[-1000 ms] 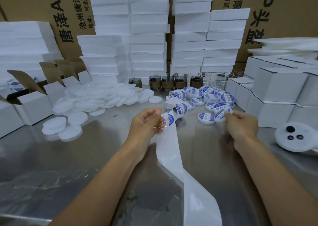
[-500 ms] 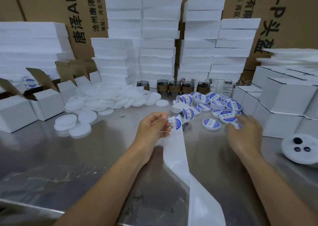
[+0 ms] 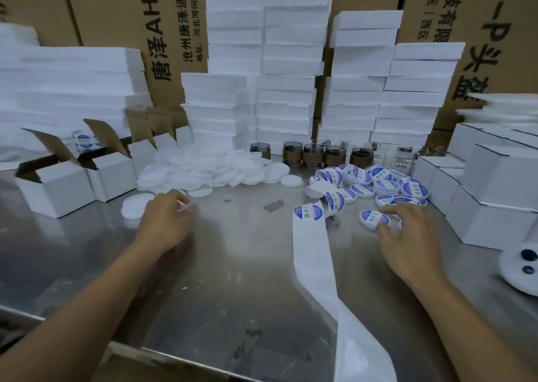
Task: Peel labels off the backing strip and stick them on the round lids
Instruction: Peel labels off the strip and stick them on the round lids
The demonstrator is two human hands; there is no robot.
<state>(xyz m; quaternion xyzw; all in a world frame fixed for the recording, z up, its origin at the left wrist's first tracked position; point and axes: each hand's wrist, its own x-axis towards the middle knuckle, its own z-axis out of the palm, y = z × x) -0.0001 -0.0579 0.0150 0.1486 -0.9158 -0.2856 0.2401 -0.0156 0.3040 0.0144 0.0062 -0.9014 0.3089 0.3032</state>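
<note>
Long white paper backing strip lies loose on the brushed steel table, held by neither hand. It runs from the near table edge away from the person, and its far end curls over. That far end carries round blue-and-white labels, while the near stretch is bare. Left hand is well left of the strip, palm down, fingers curled in. A thin white sliver shows at the tips, too blurred to tell whether it is held. One blank white round plastic lid lies just beyond that hand, on the side away from the strip. The heap of blank white round lids sits left of the strip's curled end and further back. Right hand is just right of the strip, fingers spread wide and gently bent. Its thumb and fingertips touch a labelled white lid flat on the table. More labelled lids are clustered right of the strip's far end, some overlapping. A row of glass jars with brown bands stands beyond the strip's curled end. Stacks of white foam slabs rise behind the jars, in front of printed brown cartons. Open white cardboard boxes stand far left of the strip, closed white boxes far right. A white disc with dark holes lies at the right edge.
</note>
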